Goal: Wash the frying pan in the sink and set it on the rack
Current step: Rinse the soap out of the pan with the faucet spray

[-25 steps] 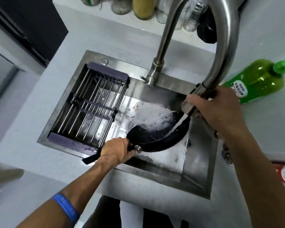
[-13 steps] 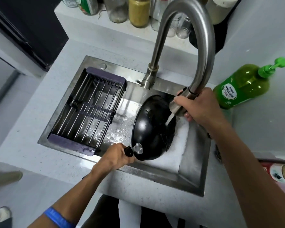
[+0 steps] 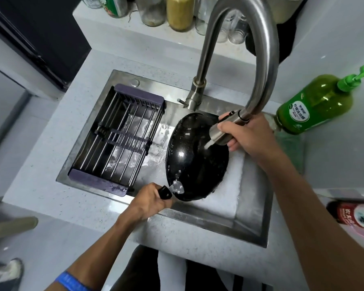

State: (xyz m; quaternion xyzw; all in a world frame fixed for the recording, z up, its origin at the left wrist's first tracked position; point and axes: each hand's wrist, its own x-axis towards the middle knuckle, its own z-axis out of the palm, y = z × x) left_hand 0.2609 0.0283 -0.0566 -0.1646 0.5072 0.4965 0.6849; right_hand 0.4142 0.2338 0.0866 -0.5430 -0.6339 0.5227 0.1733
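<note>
I held the frying pan (image 3: 197, 158) tilted on edge inside the sink (image 3: 252, 229), at the centre of the frame, its dark wet surface turned up toward me. My left hand (image 3: 149, 201) was curled tight round the black handle (image 3: 165, 192) at the pan's lower edge. My right hand (image 3: 247, 136) gripped the pull-out spray head (image 3: 221, 131) of the tall faucet (image 3: 259, 55), with water striking the pan's upper right. To rinse well, I judged the spray should sweep across the whole surface while the pan stayed tilted — so suds would drain into the basin.

The rack (image 3: 118, 141) sat across the sink's left half, just beside the pan and holding nothing. A green soap bottle (image 3: 315, 106) stood at the right edge, near my right wrist. Jars (image 3: 180, 12) lined the shelf at the top. Only the faucet's arch — looming over the pan — might have crowded the lift toward the rack.
</note>
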